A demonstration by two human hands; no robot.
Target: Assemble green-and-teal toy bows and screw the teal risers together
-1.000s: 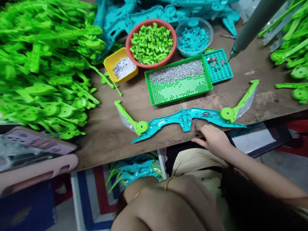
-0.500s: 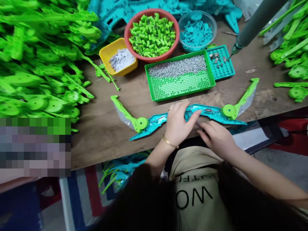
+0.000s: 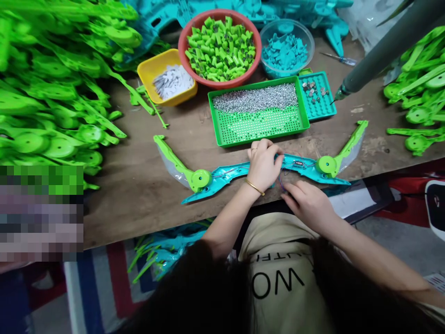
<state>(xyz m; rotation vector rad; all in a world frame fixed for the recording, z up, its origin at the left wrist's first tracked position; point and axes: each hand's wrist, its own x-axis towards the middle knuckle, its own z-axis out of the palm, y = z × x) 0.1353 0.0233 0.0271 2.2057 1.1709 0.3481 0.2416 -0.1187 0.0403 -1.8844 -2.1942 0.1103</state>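
Note:
A teal plastic bow-shaped shell [image 3: 227,173] lies across the workbench, inner side up, with a green arm on a round hub at each end. Thin wires run along it, and a small electronic part [image 3: 298,163] sits right of its middle. My left hand [image 3: 264,166] is closed over the shell's middle, thumb and fingers gripping it and hiding that section. Just below, near the bench's front edge, my right hand [image 3: 308,200] pinches thin reddish and blue wires [image 3: 281,183] that come from the shell's middle.
Behind the shell stand a green tray of screws [image 3: 259,132], a teal tray [image 3: 320,111] with small metal pieces, a red bowl [image 3: 181,44], a yellow box [image 3: 146,74] and a clear bowl [image 3: 311,44]. A power screwdriver [image 3: 375,60] hangs at right. Green parts [image 3: 52,102] heap up left.
My left hand has drawn its fingers and thumb in closer over the shell's middle. My right hand has moved slightly down, and more of the wires shows between the hands. The camera view shifted a little.

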